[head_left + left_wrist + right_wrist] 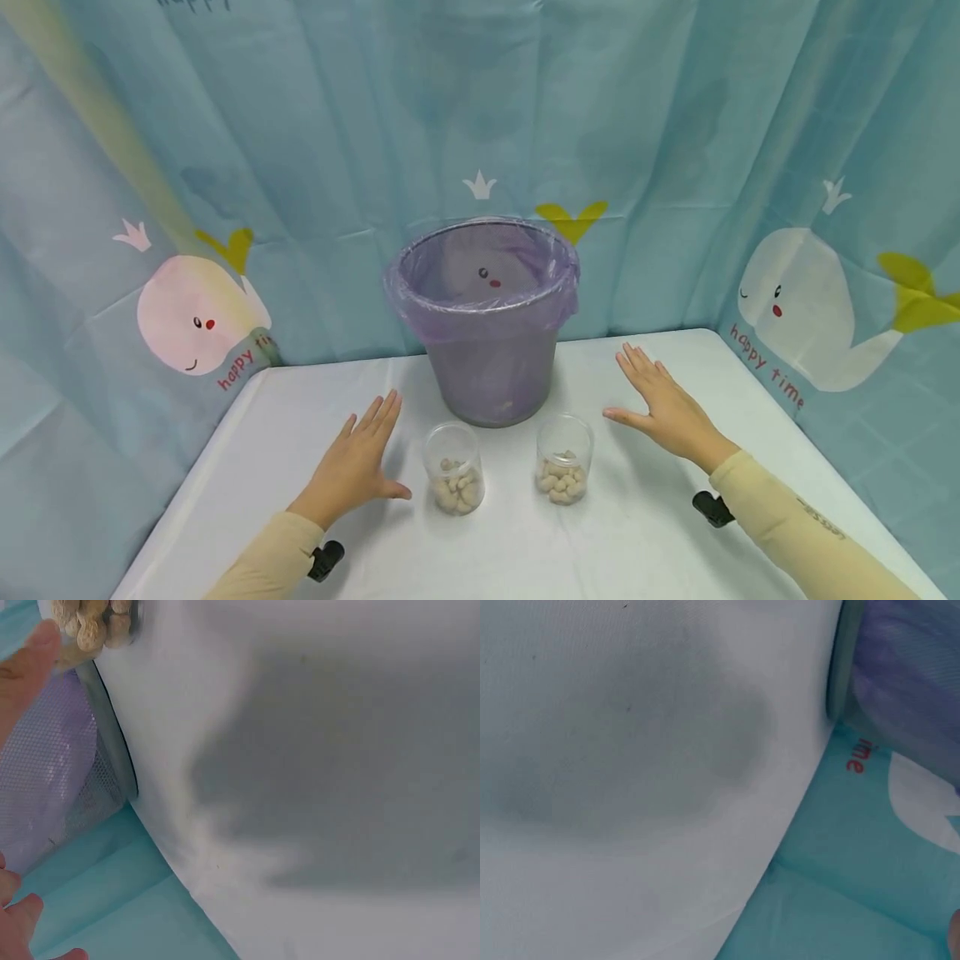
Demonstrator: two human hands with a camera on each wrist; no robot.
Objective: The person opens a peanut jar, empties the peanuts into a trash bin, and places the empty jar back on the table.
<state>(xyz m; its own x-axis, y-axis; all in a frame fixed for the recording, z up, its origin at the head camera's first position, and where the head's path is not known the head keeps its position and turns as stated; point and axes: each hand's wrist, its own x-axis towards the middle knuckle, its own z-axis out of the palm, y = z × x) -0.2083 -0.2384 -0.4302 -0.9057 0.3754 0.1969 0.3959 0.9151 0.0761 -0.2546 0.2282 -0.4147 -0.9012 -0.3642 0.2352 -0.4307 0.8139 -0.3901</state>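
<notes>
Two clear plastic cups with peanuts in their lower part stand on the white table, the left cup (pixel 454 471) and the right cup (pixel 564 462). My left hand (pixel 354 462), fingers extended and thumb apart, is held to the left of the left cup without touching it. My right hand (pixel 663 408) is spread above the table, to the right of the right cup, and holds nothing. In the left wrist view, peanuts (pixel 91 634) show beside my left thumb. Only a bit of a finger (pixel 954 934) appears in the right wrist view.
Behind the cups stands a purple mesh bin (pixel 491 375) lined with a thin purple bag. The white table (pixel 495 558) reaches back to a blue curtain (pixel 480 100) printed with whales, which also hangs at both sides.
</notes>
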